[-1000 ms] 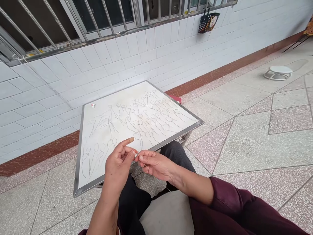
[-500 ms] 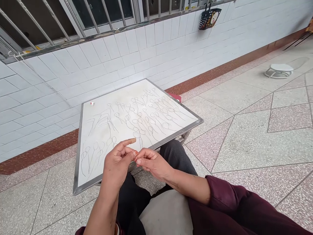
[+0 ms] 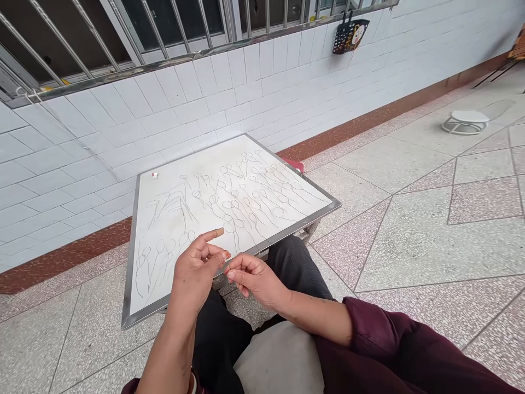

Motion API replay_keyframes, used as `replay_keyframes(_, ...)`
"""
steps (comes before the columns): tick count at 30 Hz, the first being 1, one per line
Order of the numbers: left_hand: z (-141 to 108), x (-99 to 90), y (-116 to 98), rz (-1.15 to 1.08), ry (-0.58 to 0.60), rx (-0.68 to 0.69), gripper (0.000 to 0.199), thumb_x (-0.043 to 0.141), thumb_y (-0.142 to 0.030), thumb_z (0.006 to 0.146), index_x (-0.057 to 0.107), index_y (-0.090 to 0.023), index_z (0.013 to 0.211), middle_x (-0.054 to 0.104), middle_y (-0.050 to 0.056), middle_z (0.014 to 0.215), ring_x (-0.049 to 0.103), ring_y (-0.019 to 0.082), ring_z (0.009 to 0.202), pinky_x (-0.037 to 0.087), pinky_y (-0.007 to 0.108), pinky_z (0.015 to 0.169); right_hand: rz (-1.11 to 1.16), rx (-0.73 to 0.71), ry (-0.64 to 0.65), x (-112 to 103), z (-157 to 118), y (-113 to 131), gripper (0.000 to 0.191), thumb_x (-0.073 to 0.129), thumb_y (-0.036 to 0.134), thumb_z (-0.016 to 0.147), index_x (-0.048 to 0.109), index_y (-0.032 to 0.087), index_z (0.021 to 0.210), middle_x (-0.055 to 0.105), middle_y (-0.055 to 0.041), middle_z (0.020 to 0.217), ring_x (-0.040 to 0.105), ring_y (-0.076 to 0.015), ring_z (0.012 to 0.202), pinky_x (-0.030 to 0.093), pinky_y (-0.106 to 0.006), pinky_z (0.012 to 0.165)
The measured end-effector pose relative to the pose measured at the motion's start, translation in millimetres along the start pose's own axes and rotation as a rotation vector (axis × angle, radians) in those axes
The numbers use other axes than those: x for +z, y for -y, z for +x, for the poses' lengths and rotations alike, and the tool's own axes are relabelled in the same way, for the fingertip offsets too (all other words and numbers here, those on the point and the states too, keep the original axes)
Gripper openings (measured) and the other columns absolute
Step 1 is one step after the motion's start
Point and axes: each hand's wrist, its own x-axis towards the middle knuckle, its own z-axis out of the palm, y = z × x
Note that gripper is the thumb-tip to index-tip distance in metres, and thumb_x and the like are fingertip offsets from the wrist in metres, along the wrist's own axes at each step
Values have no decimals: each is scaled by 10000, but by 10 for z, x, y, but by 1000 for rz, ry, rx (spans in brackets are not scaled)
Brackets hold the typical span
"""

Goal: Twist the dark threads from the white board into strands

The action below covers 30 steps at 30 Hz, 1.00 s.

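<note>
My left hand is over the near edge of a white table, its thumb and a finger pinched on a small orange-red piece; the index finger stretches out with a tan covering on its tip. Just to its right, my right hand is closed in a pinch, and what its fingertips hold is too small to make out. A narrow gap separates the two hands' fingertips. Many thin dark looped wires lie across the tabletop.
A small red and white object lies at the table's far left corner. Behind the table is a tiled wall with a barred window, where a black basket hangs. A low white chair stands at the right. My knees are under the near edge.
My fingertips, which were together, have moved slightly apart. The right hand has shifted a little down. The wires look the same.
</note>
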Motion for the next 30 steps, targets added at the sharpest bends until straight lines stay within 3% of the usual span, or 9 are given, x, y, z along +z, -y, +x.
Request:
replay_keyframes(10,123,-197,-46,-57,-152,33,422,721,-267,696,696,-199,1112,631,-39,636,593,167,728,451,306,768,-176,82,134,-112,-135,-207,379,748,518,759,619,165,808,584,36,668,471,-61,494,412,-188,442)
replay_keyframes(15,154,-208,48,-62,-119,11,464,706,-270,694,672,-185,1149,621,-38,626,609,187,772,443,324,791,-414,57,214,-459,-176,-264,353,720,523,786,655,176,774,545,32,656,478,-81,520,429,-210,477)
replay_keyframes(18,172,-215,100,-43,-129,20,472,697,-303,709,661,-186,1165,629,-31,645,613,200,813,434,328,799,-626,30,364,-712,-142,-191,265,767,439,758,687,188,725,599,17,665,544,-107,588,453,-235,572)
replay_keyframes(20,189,-218,103,22,-128,28,501,691,-322,722,643,-195,1204,653,-21,677,603,200,816,426,322,774,-695,6,319,-801,-77,-97,240,773,404,752,683,189,695,606,13,654,558,-118,603,444,-241,592)
replay_keyframes(24,225,-148,55,132,-11,15,636,689,-323,723,556,-203,1334,687,-25,696,540,167,672,405,301,687,-656,-76,68,-651,138,165,214,628,414,876,665,218,953,607,-4,826,523,-108,629,421,-224,541)
replay_keyframes(27,246,-47,28,118,80,5,717,701,-325,711,503,-191,1387,690,-35,685,534,155,639,405,294,697,-478,-135,108,-403,277,318,325,753,365,769,646,252,1054,586,2,871,542,-126,700,452,-225,542)
replay_keyframes(30,261,15,31,96,121,-25,793,708,-348,696,458,-155,1424,688,-32,673,520,153,610,394,289,663,-560,-308,41,-281,324,354,234,754,316,778,684,256,994,564,1,844,532,-130,725,468,-246,594)
